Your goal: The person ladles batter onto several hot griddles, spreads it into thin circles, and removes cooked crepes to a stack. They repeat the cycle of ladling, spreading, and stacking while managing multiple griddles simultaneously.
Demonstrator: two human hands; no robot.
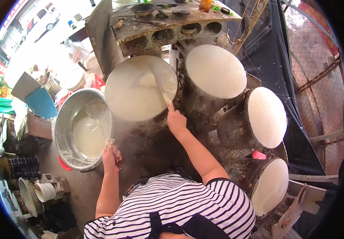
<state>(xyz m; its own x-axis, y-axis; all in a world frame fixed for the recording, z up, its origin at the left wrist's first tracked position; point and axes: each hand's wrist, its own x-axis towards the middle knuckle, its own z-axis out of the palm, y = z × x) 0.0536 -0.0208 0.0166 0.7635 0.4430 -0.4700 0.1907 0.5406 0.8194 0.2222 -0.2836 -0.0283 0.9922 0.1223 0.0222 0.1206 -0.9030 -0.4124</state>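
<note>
My left hand is closed round the handle of a ladle, at the near right rim of a large metal basin. The ladle's round bowl is over the basin, above thin white batter. My right hand grips the end of a long flat stick, index finger along it. The stick reaches away across a round, white, steaming surface. A paler, raised patch lies beside the stick; steam blurs whether they touch.
Three more round white tops curve along my right. Behind stands a worn ledge with round holes, bearing a dark bowl and utensils. A blue board and white bucket are left; a pink object is right.
</note>
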